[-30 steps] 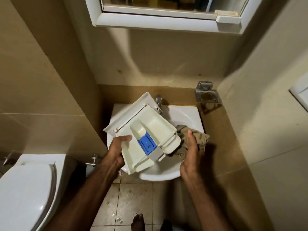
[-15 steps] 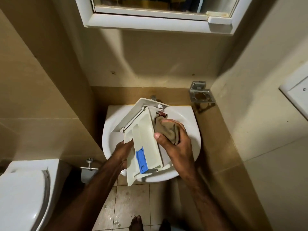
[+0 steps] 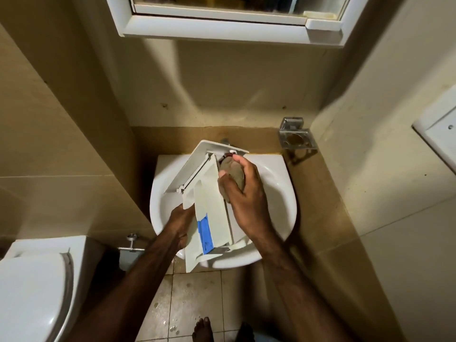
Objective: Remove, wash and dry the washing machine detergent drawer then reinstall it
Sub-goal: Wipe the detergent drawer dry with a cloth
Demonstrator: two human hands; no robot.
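The white detergent drawer with a blue insert is tilted on its side over the white sink, front panel toward the tap. My left hand grips its lower left edge from beneath. My right hand presses a bunched brown cloth into the drawer's far compartment near the front panel. Most of the cloth is hidden under my fingers.
A toilet stands at the lower left with a wall valve beside it. A metal holder is fixed to the wall right of the sink. A white mirror cabinet hangs overhead. My bare feet are on the tiled floor.
The drawer has been tipped from flat onto its side. My right hand brought the cloth from the drawer's right side into its inside and pushed it farther toward the front panel.
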